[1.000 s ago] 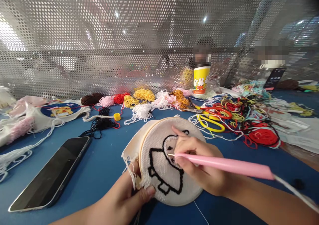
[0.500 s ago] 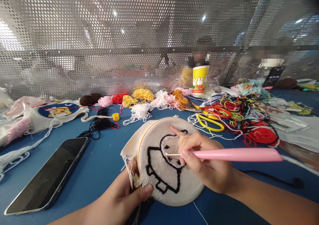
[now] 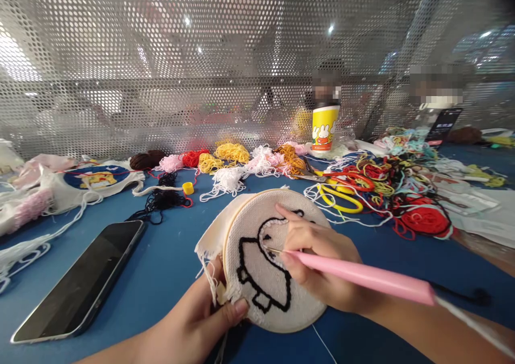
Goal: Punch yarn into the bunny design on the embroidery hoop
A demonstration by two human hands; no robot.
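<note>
The right hand (image 3: 322,262) pinches a pink punch needle (image 3: 362,275), its metal tip touching the white cloth inside the embroidery hoop (image 3: 273,262). The left hand (image 3: 201,315) clamps the hoop's lower-left rim, tilting it above the blue table (image 3: 161,256). Behind stands a yellow cup (image 3: 325,128), contents unseen, beside loose yarn piles (image 3: 241,160); a phone (image 3: 80,281) lies left.

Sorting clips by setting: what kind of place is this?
Probably a shared craft workbench: yarn piles along a perforated metal screen, scissors, and an embroidery hoop worked with a pink punch needle.
</note>
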